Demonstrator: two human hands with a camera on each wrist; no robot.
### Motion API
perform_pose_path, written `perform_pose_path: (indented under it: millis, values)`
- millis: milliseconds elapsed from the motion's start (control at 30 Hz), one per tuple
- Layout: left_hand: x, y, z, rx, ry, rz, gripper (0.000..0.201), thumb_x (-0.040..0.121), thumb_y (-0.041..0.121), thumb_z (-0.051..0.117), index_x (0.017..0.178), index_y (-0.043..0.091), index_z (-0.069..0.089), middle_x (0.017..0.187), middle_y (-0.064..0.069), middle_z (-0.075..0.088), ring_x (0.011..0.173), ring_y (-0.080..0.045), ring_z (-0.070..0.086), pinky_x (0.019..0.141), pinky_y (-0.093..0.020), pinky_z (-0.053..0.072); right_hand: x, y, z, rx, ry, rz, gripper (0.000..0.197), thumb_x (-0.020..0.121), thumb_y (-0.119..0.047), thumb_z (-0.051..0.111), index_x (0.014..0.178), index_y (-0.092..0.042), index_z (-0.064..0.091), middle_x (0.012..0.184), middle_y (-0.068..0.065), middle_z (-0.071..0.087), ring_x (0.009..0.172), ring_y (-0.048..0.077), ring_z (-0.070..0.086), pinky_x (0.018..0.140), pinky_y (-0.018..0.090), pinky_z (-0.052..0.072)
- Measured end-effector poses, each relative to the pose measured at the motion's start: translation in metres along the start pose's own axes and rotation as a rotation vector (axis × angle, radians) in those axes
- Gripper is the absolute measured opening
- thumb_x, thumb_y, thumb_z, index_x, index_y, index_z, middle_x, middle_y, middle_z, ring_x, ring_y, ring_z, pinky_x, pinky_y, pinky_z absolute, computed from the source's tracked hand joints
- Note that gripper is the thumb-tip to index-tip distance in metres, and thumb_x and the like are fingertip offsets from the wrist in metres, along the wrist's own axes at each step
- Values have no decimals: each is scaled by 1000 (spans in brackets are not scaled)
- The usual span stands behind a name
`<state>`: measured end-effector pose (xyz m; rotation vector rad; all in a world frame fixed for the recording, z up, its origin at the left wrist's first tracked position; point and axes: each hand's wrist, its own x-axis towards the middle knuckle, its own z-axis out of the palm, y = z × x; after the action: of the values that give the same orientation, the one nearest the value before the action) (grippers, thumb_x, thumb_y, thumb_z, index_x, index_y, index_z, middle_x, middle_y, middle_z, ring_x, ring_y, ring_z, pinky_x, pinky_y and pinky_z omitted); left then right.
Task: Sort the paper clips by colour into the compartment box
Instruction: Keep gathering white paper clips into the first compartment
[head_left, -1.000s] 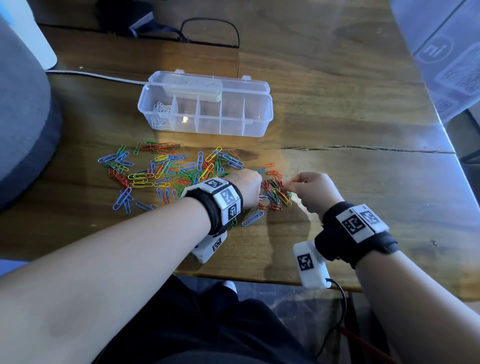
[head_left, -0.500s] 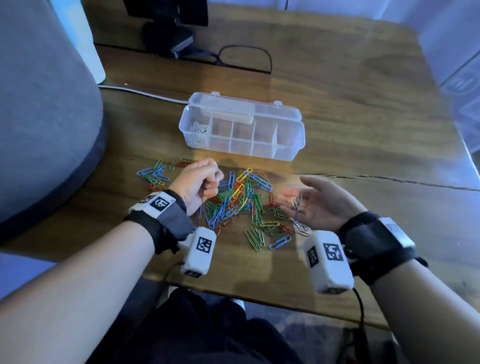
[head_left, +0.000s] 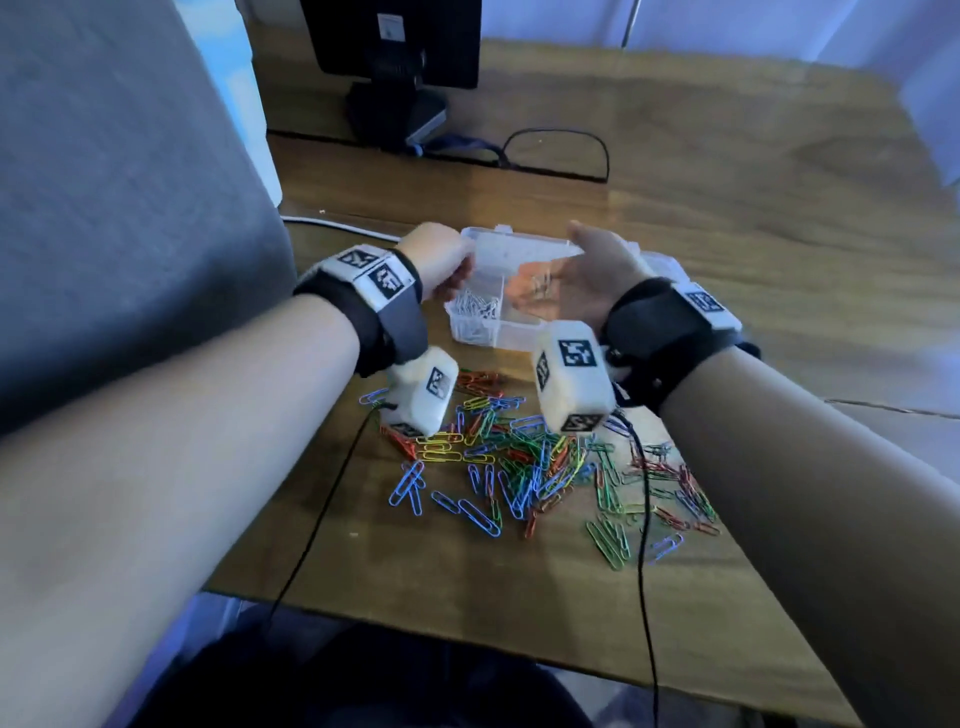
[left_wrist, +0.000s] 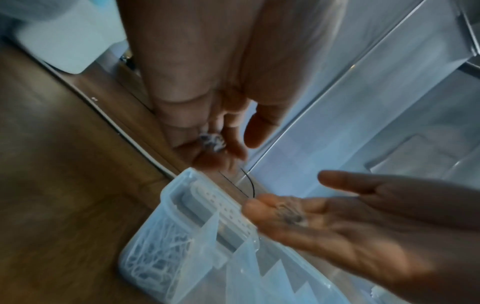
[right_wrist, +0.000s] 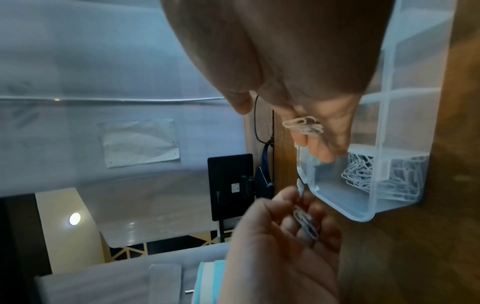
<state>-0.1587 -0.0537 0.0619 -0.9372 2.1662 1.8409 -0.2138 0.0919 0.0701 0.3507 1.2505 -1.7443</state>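
The clear compartment box (head_left: 511, 332) stands open on the wooden table, with white paper clips (head_left: 475, 309) in its leftmost compartment. My left hand (head_left: 447, 265) hovers over that end, its fingers curled round a small bunch of white clips (left_wrist: 211, 142). Over the middle of the box my right hand (head_left: 587, 275) lies palm up with relaxed fingers, carrying a few white clips (right_wrist: 303, 125) on the palm. A pile of coloured paper clips (head_left: 519, 467) in blue, green, red, yellow and orange is spread on the table in front of the box, under my wrists.
A black monitor stand (head_left: 400, 104) and a looped black cable (head_left: 556, 156) sit at the back of the table. A grey padded surface (head_left: 130, 208) rises on the left, with a white cable (head_left: 332, 223) beside it. Wrist camera cables trail over the clips.
Both hands have left the coloured pile and moved up over the box. The right hand turned palm up with white clips on it; the left hand stayed curled.
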Motion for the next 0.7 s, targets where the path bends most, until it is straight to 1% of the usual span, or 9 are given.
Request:
perform_pose_path:
  millis: [100,167,200,267,300,367,400,567,700]
  values:
    - [3,4,-2,30,-55,-41,20,88,8,43,69,8,49,68,-5,45,55,-17,38,56,-24,35,16,2,15,-95,20,-16,60,97,-55,21,98,0,45,83,17,47,83,29,50,91,37,43]
    - [4,2,-4,-2,-58,-31,16,88,14,43,74,9,50,67,-2,39,54,-15,30,56,-24,29,21,4,19,-124,25,-22,65,97,-54,20,121,1,47,125,25,51,121,36,46,113,42,28]
    - [3,0,-6,-28,-56,-19,12,88,15,42,80,10,49,67,0,36,54,-13,29,57,-25,27,22,5,19,-134,23,-31,62,97,-54,21,119,-5,51,137,22,46,129,36,43,116,40,23]
    - [0,-3,-9,-53,-47,10,6,88,17,43,90,13,47,71,1,38,58,-11,33,60,-24,28,17,6,17,-170,46,-68,51,98,-51,26,96,-8,53,112,14,57,100,30,57,108,35,36]
    - [-2,-4,-11,-42,-44,25,7,88,17,43,93,14,48,76,1,42,64,-11,39,63,-24,31,12,6,15,-204,73,-92,45,98,-47,31,95,-7,52,96,12,53,84,26,54,93,33,46]
    - [-8,-8,-17,1,-41,60,12,90,17,45,96,15,55,89,0,50,83,-12,51,74,-25,38,-2,10,6,-307,81,-144,32,98,-36,39,94,-8,54,86,9,52,77,23,52,66,28,45]
    - [-12,-10,-20,34,-40,83,12,90,17,46,96,15,57,92,0,52,89,-13,54,77,-27,39,-10,14,-1,-362,69,-167,28,97,-31,41,89,-10,56,85,7,55,75,22,55,62,26,44]
    - [-49,-41,-36,282,56,175,18,88,15,51,95,10,67,88,-4,61,85,-15,54,70,-26,45,-51,53,-47,-678,135,-249,16,95,-15,48,88,-7,60,79,5,58,64,16,52,63,28,42]
    - [-88,-84,-33,482,122,167,17,87,10,55,96,12,69,86,1,62,84,-15,54,67,-21,41,-63,97,-88,-1323,148,-315,26,92,-21,54,81,1,59,75,11,56,70,24,51,70,36,42]
